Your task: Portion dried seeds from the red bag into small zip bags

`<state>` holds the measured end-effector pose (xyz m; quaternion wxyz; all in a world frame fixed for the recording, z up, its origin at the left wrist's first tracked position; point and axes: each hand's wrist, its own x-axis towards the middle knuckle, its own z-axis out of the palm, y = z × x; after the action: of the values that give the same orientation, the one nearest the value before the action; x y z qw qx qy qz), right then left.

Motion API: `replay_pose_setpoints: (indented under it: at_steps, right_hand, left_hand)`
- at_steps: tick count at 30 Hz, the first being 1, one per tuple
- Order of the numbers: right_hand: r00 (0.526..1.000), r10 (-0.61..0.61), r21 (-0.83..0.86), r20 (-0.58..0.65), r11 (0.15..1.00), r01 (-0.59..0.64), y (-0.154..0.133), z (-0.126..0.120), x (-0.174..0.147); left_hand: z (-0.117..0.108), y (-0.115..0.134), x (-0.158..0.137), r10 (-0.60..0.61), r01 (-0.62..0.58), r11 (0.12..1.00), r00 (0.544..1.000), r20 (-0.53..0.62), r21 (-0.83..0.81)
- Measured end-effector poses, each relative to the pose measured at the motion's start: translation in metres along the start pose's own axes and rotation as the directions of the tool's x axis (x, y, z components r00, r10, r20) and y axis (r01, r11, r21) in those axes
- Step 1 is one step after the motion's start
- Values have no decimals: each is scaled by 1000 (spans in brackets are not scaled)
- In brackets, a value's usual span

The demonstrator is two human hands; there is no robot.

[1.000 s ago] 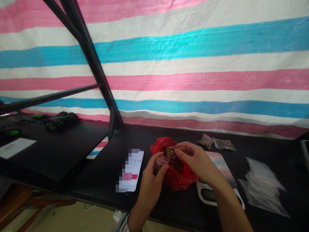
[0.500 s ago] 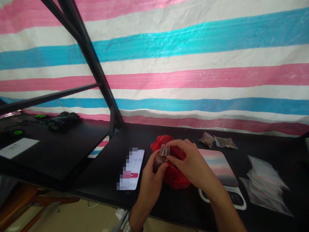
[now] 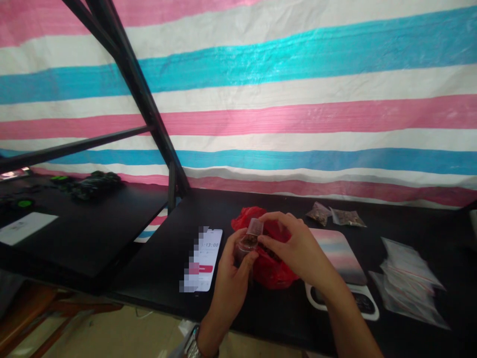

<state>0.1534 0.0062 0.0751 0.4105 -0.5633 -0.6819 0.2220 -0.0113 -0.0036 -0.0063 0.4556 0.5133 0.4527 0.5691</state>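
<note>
My left hand [image 3: 231, 272] is wrapped round a clear, rounded plastic container [image 3: 244, 247] with brownish bits at its mouth. Between the thumb and fingers of my right hand [image 3: 298, 248] is a small clear plastic cup [image 3: 255, 227], tipped at the container's mouth; its contents are hard to make out. Under and behind both hands lies an open red plastic bag [image 3: 275, 275] with dark loose material inside, partly covered by my right hand.
A kitchen scale [image 3: 345, 261] stands right of the bag, beside several empty zip bags [image 3: 410, 283]. Two small filled bags [image 3: 318, 213] [image 3: 348, 217] lie behind the scale. A lit phone [image 3: 208, 258] lies left. A black frame post [image 3: 149, 114] rises before the striped sheet [image 3: 298, 114].
The small cup has risen slightly and tilted at the container's mouth, where brownish bits now show. Both hands stay close together, and the camera has shifted a little.
</note>
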Motion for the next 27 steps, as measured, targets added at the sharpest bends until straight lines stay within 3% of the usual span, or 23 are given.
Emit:
replay_pose_setpoints:
  at_steps: [13,16,20,27]
  right_hand:
    - [994,-100,68,-48,992,103,-8,7,-6]
    - [983,-100,100,-153,988,116,-10,7,-4]
    - [927,-19,121,-373,990,69,-5,3,0]
    - [921,-16,36,-390,999,33,11,-4,4]
  left_hand:
    - [-3,5,0,3,-4,1000,997,-71,-16]
    - [-1,7,-1,45,-51,997,994,-99,-56]
    - [0,12,-4,164,-184,979,968,-192,-89]
    - [6,13,-3,172,-187,975,977,-122,-123]
